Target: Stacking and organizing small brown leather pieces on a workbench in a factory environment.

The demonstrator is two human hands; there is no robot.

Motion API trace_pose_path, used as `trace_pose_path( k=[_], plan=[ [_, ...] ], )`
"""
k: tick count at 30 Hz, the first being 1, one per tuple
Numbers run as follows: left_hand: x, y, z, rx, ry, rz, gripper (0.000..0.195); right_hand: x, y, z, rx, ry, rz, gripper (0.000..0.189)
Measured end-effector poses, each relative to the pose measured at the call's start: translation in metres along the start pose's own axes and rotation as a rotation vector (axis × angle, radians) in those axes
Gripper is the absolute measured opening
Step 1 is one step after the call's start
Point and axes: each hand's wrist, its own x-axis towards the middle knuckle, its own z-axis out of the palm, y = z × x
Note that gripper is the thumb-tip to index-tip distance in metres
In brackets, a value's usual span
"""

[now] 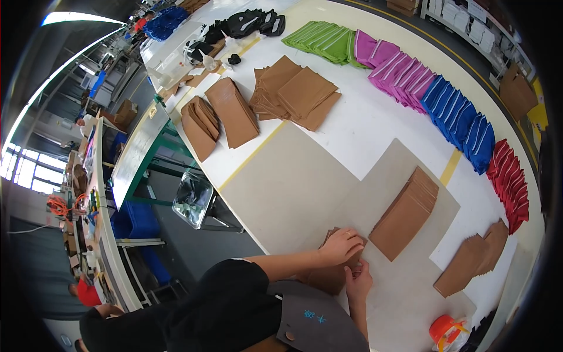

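Right in front of me, close to my body, lies a stack of brown flat pieces (327,278), of fabric or thin sheet material. My left hand (342,247) rests across the top of it, fingers bent over its far edge. At the near right edge of the same stack, my right hand (359,280) has its thumb and fingertips on the brown material. My left hand hides part of the stack. Just beyond my hands, a neat fanned brown stack (404,213) lies on a grey-beige sheet (299,176) covering part of the worktable.
More brown stacks (233,112) (308,90) lie at the far left, and a fanned pair (473,259) at right. Striped fabric rows line the far edge: green (323,42), pink (402,75), blue (457,119), red (509,185). An orange-red round object (442,330) stands lower right; a metal-framed stool (193,198) beside the table.
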Motion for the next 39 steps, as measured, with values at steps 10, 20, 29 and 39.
trace_pose_path(
  k=[10,20,29,39],
  plan=[
    [-0.051,-0.004,-0.021,0.023,0.045,-0.14,0.047,0.012,0.001,-0.016,0.114,0.072,-0.006,0.012],
    [-0.046,-0.011,-0.019,0.177,-0.009,-0.055,0.049,0.023,-0.007,-0.001,-0.008,0.01,0.011,0.018],
    [-0.051,-0.032,-0.021,0.186,-0.14,0.072,0.058,0.007,0.005,-0.027,0.166,0.122,-0.169,0.018],
    [0.008,0.052,-0.022,-0.748,-0.211,-0.257,0.057,0.023,-0.03,-0.089,0.655,0.104,0.076,0.025]
  ],
)
